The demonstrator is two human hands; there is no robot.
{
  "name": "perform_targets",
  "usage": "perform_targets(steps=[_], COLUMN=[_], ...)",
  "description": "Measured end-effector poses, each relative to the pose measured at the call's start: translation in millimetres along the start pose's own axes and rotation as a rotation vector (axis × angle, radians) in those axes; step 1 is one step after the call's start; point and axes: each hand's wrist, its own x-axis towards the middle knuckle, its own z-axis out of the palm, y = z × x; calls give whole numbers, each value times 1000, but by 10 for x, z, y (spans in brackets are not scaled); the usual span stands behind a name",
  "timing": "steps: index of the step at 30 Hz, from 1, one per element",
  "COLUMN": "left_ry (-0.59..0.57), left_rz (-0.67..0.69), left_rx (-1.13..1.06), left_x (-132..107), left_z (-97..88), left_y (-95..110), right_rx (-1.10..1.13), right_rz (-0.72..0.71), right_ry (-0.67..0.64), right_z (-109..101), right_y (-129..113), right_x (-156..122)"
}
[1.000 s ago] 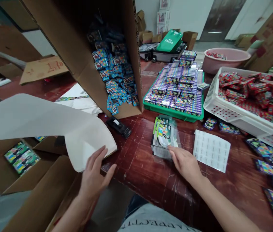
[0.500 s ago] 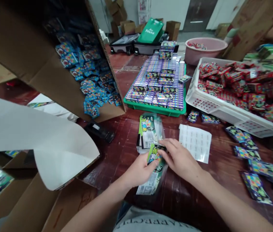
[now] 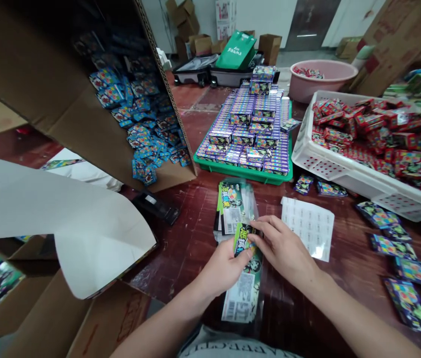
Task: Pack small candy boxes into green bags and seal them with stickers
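Observation:
A clear plastic bag with a green and black printed label (image 3: 245, 293) is held in front of me. My left hand (image 3: 222, 268) grips its left side, thumb across the printed front. Fingers of my right hand (image 3: 278, 243) pinch the bag's upper right edge; the exact spot under the fingertips is hidden. Just beyond lies a stack of similar printed bags (image 3: 232, 209) on the dark red surface. To the right of my right hand is a white sheet of small printed stickers (image 3: 309, 226).
A green tray (image 3: 245, 174) bears rows of small purple boxes. Right of it stands a white basket (image 3: 339, 166) of red packets. Purple packets (image 3: 407, 303) lie at right. A carton (image 3: 94, 139) with blue packets and a black tool-like object (image 3: 158, 206) are at left.
The view has shifted slightly, so the surroundings sit lower and further right. Both hands keep their hold on the bag, which shows slightly more of its lower part.

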Motion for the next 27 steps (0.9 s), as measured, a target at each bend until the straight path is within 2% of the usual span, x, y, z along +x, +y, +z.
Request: perform_targets(steps=[3, 5, 10, 15, 19, 23, 25, 27], left_ry=[35, 43, -38, -51, -86, -148, -192, -288], left_rz=[7, 15, 18, 32, 74, 71, 70, 56], left_rx=[28, 73, 156, 193, 245, 283, 240, 142], left_x=[-31, -66, -149, -151, -136, -142, -163, -200], left_z=[-44, -79, -130, -145, -178, -252, -307, -363], left_y=[-10, -28, -71, -45, -9, 23, 44, 62], right_rx=[56, 111, 194, 106, 164, 244, 263, 278], right_rz=[-3, -3, 26, 8, 74, -64, -121, -163], right_ry=[-41, -113, -338, -344, -440, -578, -645, -697], right_z=[39, 32, -115, -262, -339, -434, -505, -597], right_y=[13, 34, 53, -42, -70, -81, -109, -132], right_x=[55, 109, 281, 358, 339, 318, 303, 283])
